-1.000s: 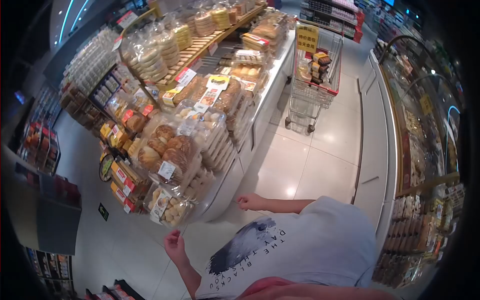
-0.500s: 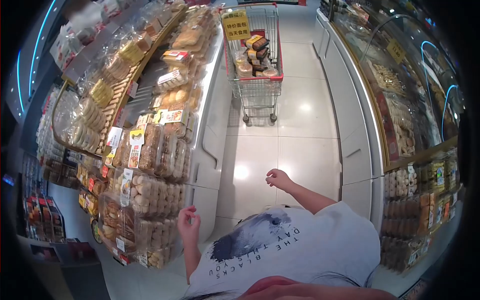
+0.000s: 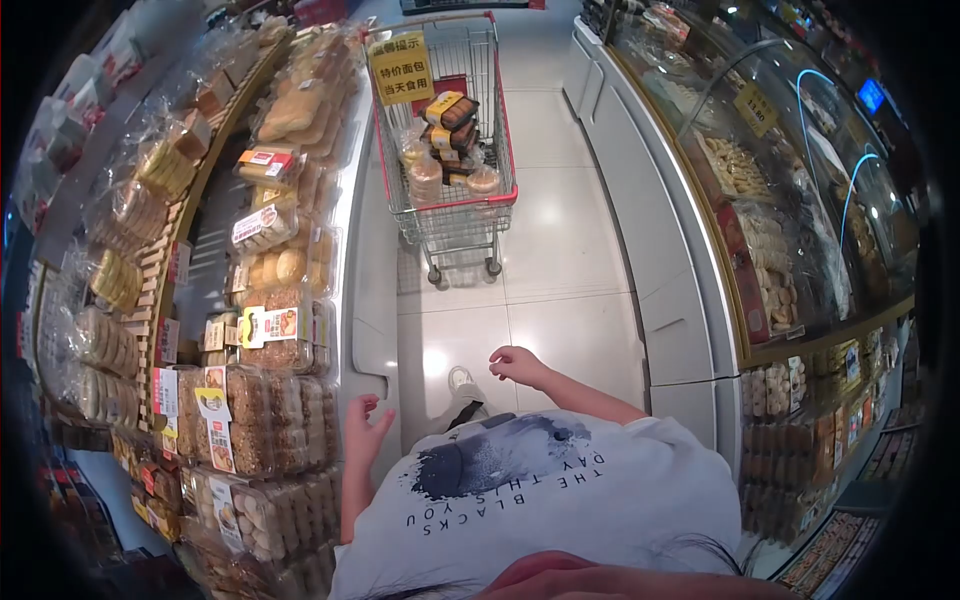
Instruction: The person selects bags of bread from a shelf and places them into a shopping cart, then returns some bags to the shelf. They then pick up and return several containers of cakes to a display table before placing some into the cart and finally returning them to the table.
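My left hand (image 3: 367,425) hangs beside the bread shelf with its thumb apart from loosely bent fingers, holding nothing. The nearest goods are clear plastic boxes of seeded bread (image 3: 285,425) and a box of round pale buns (image 3: 265,510). Over the aisle floor, my right hand (image 3: 516,366) is empty, its fingers loosely bent and apart. Ahead of both hands stands a wire shopping cart (image 3: 515,150) with a red rim. Dark packaged cakes (image 3: 450,125) and round clear tubs (image 3: 425,180) are in it. A yellow sign (image 3: 400,67) hangs at its left corner.
A bread shelf (image 3: 350,220) lines the left, with a wooden rack (image 3: 185,200) of bagged bread. A glass-topped display counter (image 3: 660,200) bounds the right, with stacked packs (image 3: 795,440) near me. Between them runs a tiled floor (image 3: 560,220); my shoe (image 3: 460,378) shows on it.
The view has shifted, so the cart appears larger and further left. My shoe has come into sight ahead of my shirt. Both hands remain empty.
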A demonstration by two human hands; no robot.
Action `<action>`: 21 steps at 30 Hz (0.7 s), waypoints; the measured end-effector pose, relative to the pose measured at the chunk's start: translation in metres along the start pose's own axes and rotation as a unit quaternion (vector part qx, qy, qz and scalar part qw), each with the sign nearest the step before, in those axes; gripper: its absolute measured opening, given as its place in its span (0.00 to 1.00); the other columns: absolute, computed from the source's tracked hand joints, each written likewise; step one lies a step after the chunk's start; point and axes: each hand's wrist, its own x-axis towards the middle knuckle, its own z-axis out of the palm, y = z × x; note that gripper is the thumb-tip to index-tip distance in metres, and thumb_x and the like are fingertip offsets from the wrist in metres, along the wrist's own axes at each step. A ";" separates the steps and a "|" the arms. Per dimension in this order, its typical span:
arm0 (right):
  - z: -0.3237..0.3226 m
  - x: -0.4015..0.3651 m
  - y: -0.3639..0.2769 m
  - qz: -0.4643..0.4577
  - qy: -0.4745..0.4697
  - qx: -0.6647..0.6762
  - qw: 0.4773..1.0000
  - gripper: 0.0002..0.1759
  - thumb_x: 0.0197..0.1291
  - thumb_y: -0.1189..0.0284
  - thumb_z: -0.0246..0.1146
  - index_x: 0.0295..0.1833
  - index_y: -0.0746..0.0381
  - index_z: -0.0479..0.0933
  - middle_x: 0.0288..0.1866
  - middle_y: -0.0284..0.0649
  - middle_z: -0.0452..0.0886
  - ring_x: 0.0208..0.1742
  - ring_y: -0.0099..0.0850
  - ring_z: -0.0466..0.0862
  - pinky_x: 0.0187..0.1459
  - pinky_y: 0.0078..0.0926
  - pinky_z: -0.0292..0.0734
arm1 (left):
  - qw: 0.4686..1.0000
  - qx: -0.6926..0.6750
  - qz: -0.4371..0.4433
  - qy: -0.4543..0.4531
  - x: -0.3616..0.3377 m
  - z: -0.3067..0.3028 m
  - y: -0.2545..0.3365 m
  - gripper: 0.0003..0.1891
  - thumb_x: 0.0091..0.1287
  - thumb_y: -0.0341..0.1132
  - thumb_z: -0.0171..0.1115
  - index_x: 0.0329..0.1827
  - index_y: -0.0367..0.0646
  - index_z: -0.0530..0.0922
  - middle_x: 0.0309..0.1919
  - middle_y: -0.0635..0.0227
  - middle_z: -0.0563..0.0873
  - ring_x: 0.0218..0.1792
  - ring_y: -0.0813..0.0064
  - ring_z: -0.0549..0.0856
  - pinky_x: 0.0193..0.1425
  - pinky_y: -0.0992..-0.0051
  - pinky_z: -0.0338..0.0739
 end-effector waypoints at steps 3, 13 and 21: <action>-0.043 0.032 -0.018 0.081 0.069 0.062 0.992 0.13 0.52 0.68 0.60 0.39 0.65 0.76 0.29 0.39 0.80 0.28 0.25 0.80 0.29 0.20 0.74 | 0.996 0.065 0.059 -0.016 0.082 -0.001 0.006 0.20 0.51 0.34 0.69 0.44 0.38 0.72 0.40 0.59 0.77 0.44 0.64 0.77 0.48 0.69 0.72; -0.141 0.121 -0.080 0.073 0.219 0.170 0.958 0.12 0.55 0.69 0.58 0.41 0.66 0.74 0.33 0.40 0.80 0.31 0.27 0.81 0.35 0.21 0.76 | 0.980 0.107 0.158 -0.060 0.324 0.010 0.091 0.20 0.53 0.37 0.65 0.46 0.36 0.72 0.44 0.53 0.76 0.48 0.56 0.75 0.54 0.67 0.70; -0.231 0.288 -0.139 -0.034 0.172 0.125 0.977 0.30 0.52 0.73 0.62 0.60 0.71 0.61 0.48 0.43 0.75 0.46 0.28 0.77 0.46 0.24 0.75 | 0.977 0.136 0.131 -0.097 0.450 0.100 0.097 0.24 0.53 0.37 0.65 0.50 0.34 0.70 0.48 0.53 0.74 0.51 0.55 0.74 0.56 0.65 0.69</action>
